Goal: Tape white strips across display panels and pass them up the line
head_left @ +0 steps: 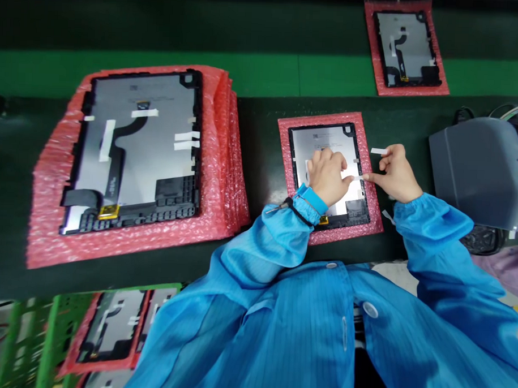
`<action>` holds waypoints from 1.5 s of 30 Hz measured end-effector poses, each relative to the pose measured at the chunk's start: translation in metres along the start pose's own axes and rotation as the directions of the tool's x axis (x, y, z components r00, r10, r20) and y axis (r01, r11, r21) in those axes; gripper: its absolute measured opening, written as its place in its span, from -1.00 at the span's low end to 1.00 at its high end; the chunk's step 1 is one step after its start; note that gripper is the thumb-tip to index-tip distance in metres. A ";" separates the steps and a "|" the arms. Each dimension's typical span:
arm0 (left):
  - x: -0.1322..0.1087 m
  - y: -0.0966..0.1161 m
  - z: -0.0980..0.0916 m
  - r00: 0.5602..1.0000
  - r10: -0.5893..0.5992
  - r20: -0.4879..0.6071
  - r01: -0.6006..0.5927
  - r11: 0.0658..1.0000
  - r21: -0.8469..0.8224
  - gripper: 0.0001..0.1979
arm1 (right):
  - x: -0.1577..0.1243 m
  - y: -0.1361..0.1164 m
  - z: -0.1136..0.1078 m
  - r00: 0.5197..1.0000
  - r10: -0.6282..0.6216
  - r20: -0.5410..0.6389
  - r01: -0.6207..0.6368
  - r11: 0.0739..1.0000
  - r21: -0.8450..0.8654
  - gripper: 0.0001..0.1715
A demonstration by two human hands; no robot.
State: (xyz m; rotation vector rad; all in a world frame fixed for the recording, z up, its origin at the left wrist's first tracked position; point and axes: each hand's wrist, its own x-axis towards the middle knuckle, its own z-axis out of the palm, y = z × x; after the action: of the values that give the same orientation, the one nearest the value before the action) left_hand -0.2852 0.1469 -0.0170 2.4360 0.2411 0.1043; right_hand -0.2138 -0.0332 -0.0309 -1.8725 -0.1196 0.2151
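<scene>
A display panel (329, 136) with a black frame and grey back lies on a sheet of pink bubble wrap (368, 142) in front of me. My left hand (329, 172) rests on it, fingers bent and spread, covering part of the dark flex cable. The left thumb touches one end of a short strip of white tape (358, 177) at the panel's right side. At the other end of that strip is the thumb of my right hand (396, 175). Another strip of white tape (378, 151) sticks out from my right fingertips, clear of the panel.
Left stands a stack of pink bubble-wrap sheets (232, 176) topped by a larger-looking panel (158, 156). Another wrapped panel (408, 49) lies at the back right. A grey machine (476, 167) stands right. Below left, a green rack (52, 334) holds more panels (117, 319).
</scene>
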 end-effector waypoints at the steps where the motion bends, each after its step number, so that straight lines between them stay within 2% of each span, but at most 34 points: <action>1: 0.003 -0.004 -0.003 1.000 0.003 -0.027 -0.004 1.000 -0.029 -0.85 | 0.000 -0.002 -0.003 1.000 0.008 0.028 -0.008 0.999 0.033 -0.36; 4: 0.012 -0.015 -0.013 0.995 0.096 -0.037 -0.101 0.978 -0.182 -0.96 | -0.007 -0.014 -0.007 0.974 -0.010 0.226 -0.012 0.995 0.096 -0.47; 7: 0.016 -0.017 -0.019 0.971 0.240 0.006 -0.225 0.918 -0.327 -0.84 | -0.021 -0.030 -0.003 0.907 -0.057 0.416 0.021 0.996 0.090 -0.52; 11: 0.014 -0.014 -0.020 0.955 0.287 0.067 -0.246 0.901 -0.357 -0.81 | -0.032 -0.043 0.004 0.872 -0.093 0.480 0.069 0.995 0.066 -0.53; 14: 0.013 -0.013 -0.018 0.959 0.266 0.098 -0.227 0.927 -0.299 -0.81 | -0.033 -0.043 0.003 0.878 -0.080 0.471 0.073 0.997 0.033 -0.53; 17: 0.014 -0.012 -0.016 0.967 0.221 0.126 -0.186 0.953 -0.238 -0.81 | -0.032 -0.040 -0.001 0.906 -0.031 0.422 0.054 0.998 -0.042 -0.55; 20: 0.015 -0.009 -0.012 0.970 0.187 0.158 -0.153 0.967 -0.206 -0.80 | -0.030 -0.040 -0.004 0.940 0.018 0.342 0.026 0.992 -0.125 -0.52; 24: 0.017 -0.007 -0.009 0.971 0.172 0.169 -0.133 0.967 -0.217 -0.78 | -0.026 -0.043 -0.005 0.975 -0.012 0.221 0.056 0.979 -0.195 -0.57; 29: 0.018 -0.004 -0.010 0.971 0.124 0.204 -0.081 0.975 -0.206 -0.77 | -0.018 -0.041 0.001 0.962 -0.041 0.269 0.114 0.958 -0.262 -0.76; 34: 0.018 0.001 -0.013 0.963 0.051 0.263 -0.018 0.992 -0.126 -0.78 | -0.010 -0.032 0.009 0.966 -0.056 0.253 0.143 0.929 -0.341 -0.89; 39: 0.017 0.010 -0.017 0.958 -0.032 0.286 0.029 0.999 0.016 -0.83 | -0.004 -0.026 0.011 0.965 -0.088 0.248 0.194 0.875 -0.444 -0.91; 45: 0.015 0.020 -0.014 0.954 -0.079 0.288 0.030 0.985 0.172 -0.76 | 0.001 -0.019 0.013 0.949 -0.142 0.283 0.282 0.786 -0.551 -0.89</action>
State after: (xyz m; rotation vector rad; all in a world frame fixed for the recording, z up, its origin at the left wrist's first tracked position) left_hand -0.2693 0.1438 0.0063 2.5670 0.1886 -0.3137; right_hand -0.2149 -0.0153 -0.0163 -2.4257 -0.6182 0.2541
